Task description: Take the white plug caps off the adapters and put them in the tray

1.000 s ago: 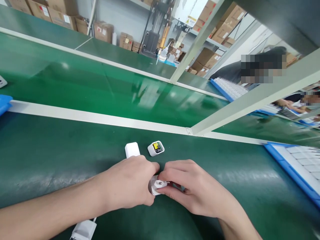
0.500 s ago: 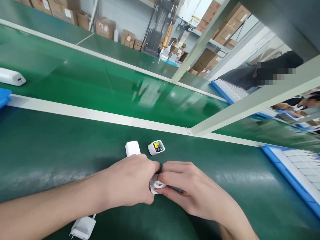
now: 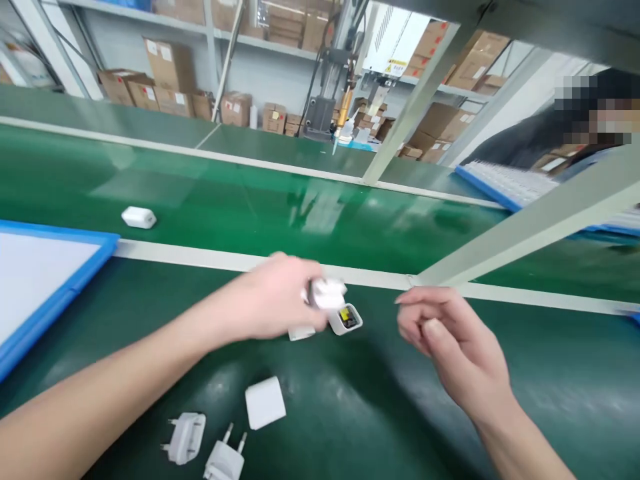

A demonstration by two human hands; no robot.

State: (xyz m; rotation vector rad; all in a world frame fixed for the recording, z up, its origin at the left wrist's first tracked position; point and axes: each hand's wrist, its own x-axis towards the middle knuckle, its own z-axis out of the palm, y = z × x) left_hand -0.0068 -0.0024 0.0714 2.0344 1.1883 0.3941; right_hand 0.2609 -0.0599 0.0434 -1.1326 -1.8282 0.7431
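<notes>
My left hand [image 3: 277, 300] is closed on a white charger body [image 3: 327, 292], lifted above the green mat [image 3: 100, 320] and blurred by motion. Just under it sit an open charger shell with a yellow part inside [image 3: 346, 319] and another white piece [image 3: 301, 333], partly hidden by the hand. My right hand [image 3: 445, 343] hovers to the right, fingers loosely curled with nothing in them. Nearer to me lie a white square cap [image 3: 265, 402] and two white plug pieces with pins [image 3: 186, 437] [image 3: 225, 459].
A blue-edged white tray [image 3: 35, 280] lies at the left. A white charger [image 3: 139, 217] rides the glossy green conveyor belt [image 3: 250, 200] beyond the white rail. Metal frame posts [image 3: 415, 93] cross the right. Another person sits at the far right behind more blue trays [image 3: 505, 185]. Cardboard boxes fill the back shelves.
My hands have separated: the left lifted the white charger body up and away, the right let go and drew off to the right. The view tilted up, showing more parts near me.
</notes>
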